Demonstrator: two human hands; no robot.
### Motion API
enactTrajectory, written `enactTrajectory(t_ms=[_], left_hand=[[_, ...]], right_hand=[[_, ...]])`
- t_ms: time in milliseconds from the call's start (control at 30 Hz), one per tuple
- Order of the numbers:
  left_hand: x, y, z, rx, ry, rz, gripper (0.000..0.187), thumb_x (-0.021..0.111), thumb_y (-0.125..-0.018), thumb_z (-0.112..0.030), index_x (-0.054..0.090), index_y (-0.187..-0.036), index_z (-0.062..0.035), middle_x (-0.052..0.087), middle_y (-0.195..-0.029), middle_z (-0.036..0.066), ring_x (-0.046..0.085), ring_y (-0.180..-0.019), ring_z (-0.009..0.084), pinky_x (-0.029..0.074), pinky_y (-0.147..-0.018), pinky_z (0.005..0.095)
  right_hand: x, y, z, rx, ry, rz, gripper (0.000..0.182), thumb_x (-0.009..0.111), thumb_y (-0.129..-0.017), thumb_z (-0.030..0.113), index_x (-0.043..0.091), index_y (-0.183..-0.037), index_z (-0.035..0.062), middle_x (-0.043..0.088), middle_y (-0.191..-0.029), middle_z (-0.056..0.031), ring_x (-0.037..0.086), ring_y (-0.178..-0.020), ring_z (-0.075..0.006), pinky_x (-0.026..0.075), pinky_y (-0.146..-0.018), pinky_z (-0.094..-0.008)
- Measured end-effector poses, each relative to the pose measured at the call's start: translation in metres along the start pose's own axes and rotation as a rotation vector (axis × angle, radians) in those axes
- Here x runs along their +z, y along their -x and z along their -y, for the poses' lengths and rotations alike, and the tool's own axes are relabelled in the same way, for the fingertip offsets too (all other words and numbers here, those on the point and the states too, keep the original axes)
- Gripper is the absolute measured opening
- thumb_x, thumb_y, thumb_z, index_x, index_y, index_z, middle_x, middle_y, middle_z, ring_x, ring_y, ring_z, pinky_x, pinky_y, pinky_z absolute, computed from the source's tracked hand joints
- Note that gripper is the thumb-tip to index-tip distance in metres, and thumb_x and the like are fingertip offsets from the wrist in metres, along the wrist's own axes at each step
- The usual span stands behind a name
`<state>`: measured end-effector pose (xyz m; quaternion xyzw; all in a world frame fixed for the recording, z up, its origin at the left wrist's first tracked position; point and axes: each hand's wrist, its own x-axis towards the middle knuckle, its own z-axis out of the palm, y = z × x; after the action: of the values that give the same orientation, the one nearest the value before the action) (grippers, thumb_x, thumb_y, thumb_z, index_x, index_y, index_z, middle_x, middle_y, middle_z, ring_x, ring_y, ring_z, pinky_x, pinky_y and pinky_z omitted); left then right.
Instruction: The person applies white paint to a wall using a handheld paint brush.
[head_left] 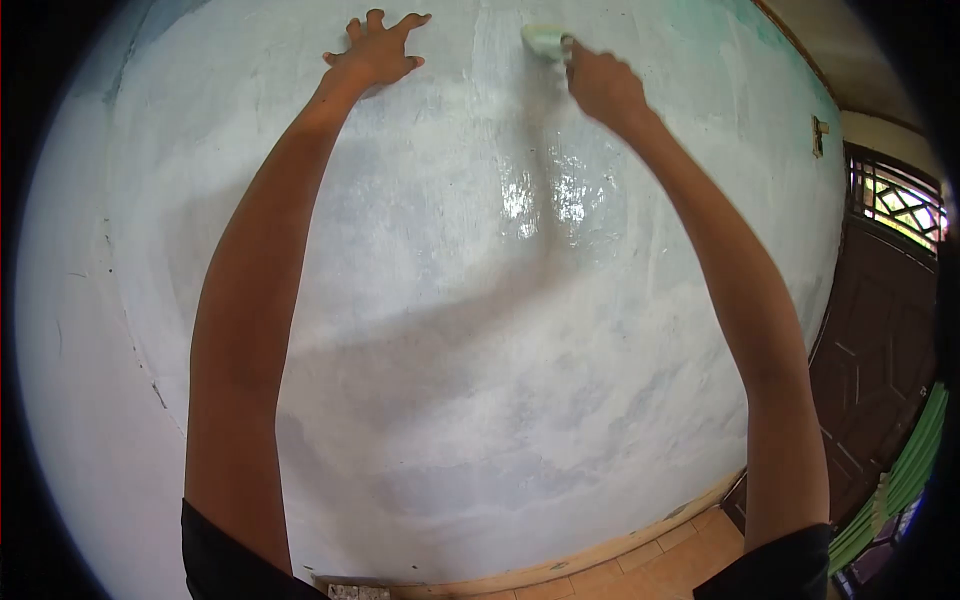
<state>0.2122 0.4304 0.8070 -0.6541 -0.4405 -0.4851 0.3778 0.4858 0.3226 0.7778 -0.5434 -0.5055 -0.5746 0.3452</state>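
Observation:
Both my arms reach up to a whitish, patchily coated wall (430, 400). High on the left, my left hand (375, 52) rests against the wall with its fingers spread, holding nothing. To the right of it, my right hand (608, 88) is closed around the handle of what looks like a paintbrush. The pale, greenish-white head of the paintbrush (545, 40) touches or nearly touches the wall; most of the handle is hidden in my fist. Below the paintbrush, a wet patch (545, 195) shines on the wall.
At the right stands a dark brown door (868, 330) with a patterned vent window (900, 205) above it. A green curtain (895, 480) hangs at the lower right. A small fitting (819, 135) is on the wall near the door. Orange floor tiles (650, 565) meet the wall below.

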Motion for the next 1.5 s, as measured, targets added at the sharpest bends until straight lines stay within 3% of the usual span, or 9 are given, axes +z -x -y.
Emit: enactTrajectory(t_ms=[100,200,300,600,800,1000,1200,1233,1500], left_hand=[[0.012,-0.006,0.008,0.017,-0.039,-0.050,0.064,0.063,-0.088,-0.042,0.028,-0.141,-0.0497,0.015,-0.155,0.012,0.010,-0.143,0.0430,0.022,-0.098,0.0793],[-0.044,0.022,-0.018,-0.007,0.164,0.128,0.072,0.067,-0.082,-0.024,0.033,-0.146,-0.0257,0.019,-0.151,0.024,0.019,-0.137,0.0464,0.029,-0.100,0.0721],[0.011,-0.006,0.006,0.016,0.000,-0.042,0.064,0.064,-0.088,-0.042,0.030,-0.141,-0.0495,0.016,-0.155,0.012,0.011,-0.142,0.0430,0.022,-0.098,0.0794],[0.011,-0.006,0.008,0.019,0.028,-0.061,0.065,0.067,-0.086,-0.038,0.033,-0.141,-0.0475,0.016,-0.155,0.011,0.011,-0.142,0.0421,0.023,-0.096,0.0809],[-0.001,-0.012,-0.011,0.170,0.233,-0.029,0.068,0.064,-0.080,-0.015,0.039,-0.143,-0.0141,0.026,-0.148,0.025,0.025,-0.136,0.0437,0.032,-0.104,0.0645],[0.004,-0.013,-0.020,0.175,0.120,-0.137,0.071,0.058,-0.072,-0.003,0.044,-0.141,-0.0136,0.039,-0.143,0.020,0.037,-0.131,0.0412,0.035,-0.110,0.0440],[0.033,-0.033,-0.002,0.282,0.013,-0.277,0.068,0.067,-0.078,-0.014,0.043,-0.142,-0.0156,0.039,-0.143,0.021,0.038,-0.131,0.0390,0.035,-0.108,0.0457],[0.003,-0.011,-0.018,0.207,0.242,-0.103,0.064,0.060,-0.078,-0.012,0.042,-0.140,-0.0053,0.032,-0.146,0.023,0.030,-0.134,0.0411,0.036,-0.103,0.0586],[0.005,-0.022,-0.017,0.144,0.143,-0.072,0.069,0.069,-0.081,-0.020,0.040,-0.144,-0.0224,0.035,-0.147,0.020,0.034,-0.134,0.0405,0.031,-0.111,0.0469]], right_hand=[[-0.033,0.051,0.011,-0.038,-0.009,0.224,0.039,0.047,-0.096,0.029,0.050,-0.134,0.0179,0.066,-0.094,-0.0225,0.066,-0.085,-0.0414,0.053,-0.076,-0.0513],[-0.056,0.047,-0.014,-0.142,-0.013,0.327,0.033,0.049,-0.096,0.029,0.055,-0.127,0.0182,0.067,-0.089,-0.0192,0.066,-0.085,-0.0370,0.052,-0.075,-0.0479],[-0.057,0.000,-0.026,-0.150,-0.005,0.140,0.030,0.050,-0.095,0.030,0.056,-0.123,0.0187,0.068,-0.086,-0.0184,0.066,-0.084,-0.0364,0.052,-0.074,-0.0481],[-0.019,0.053,0.018,-0.002,0.014,0.176,0.041,0.042,-0.098,0.024,0.047,-0.137,0.0153,0.065,-0.088,-0.0222,0.066,-0.083,-0.0385,0.055,-0.070,-0.0486],[-0.057,0.042,-0.011,-0.137,-0.013,0.154,0.034,0.050,-0.096,0.028,0.054,-0.127,0.0167,0.067,-0.081,-0.0202,0.067,-0.076,-0.0374,0.053,-0.068,-0.0490],[-0.024,-0.019,-0.012,-0.009,-0.002,-0.024,0.036,0.048,-0.092,0.018,0.055,-0.127,0.0153,0.067,-0.090,-0.0218,0.067,-0.082,-0.0373,0.054,-0.071,-0.0490],[-0.012,0.084,0.004,-0.019,0.007,0.116,0.042,0.048,-0.095,0.022,0.048,-0.136,0.0161,0.064,-0.077,-0.0195,0.067,-0.076,-0.0358,0.055,-0.064,-0.0440],[-0.020,0.090,0.001,-0.034,0.024,0.151,0.042,0.048,-0.095,0.023,0.047,-0.137,0.0164,0.065,-0.077,-0.0197,0.067,-0.077,-0.0359,0.055,-0.065,-0.0445],[-0.035,-0.015,-0.038,0.013,-0.167,-0.032,0.035,0.051,-0.095,0.032,0.054,-0.127,0.0185,0.067,-0.079,-0.0177,0.066,-0.076,-0.0370,0.052,-0.072,-0.0488]])
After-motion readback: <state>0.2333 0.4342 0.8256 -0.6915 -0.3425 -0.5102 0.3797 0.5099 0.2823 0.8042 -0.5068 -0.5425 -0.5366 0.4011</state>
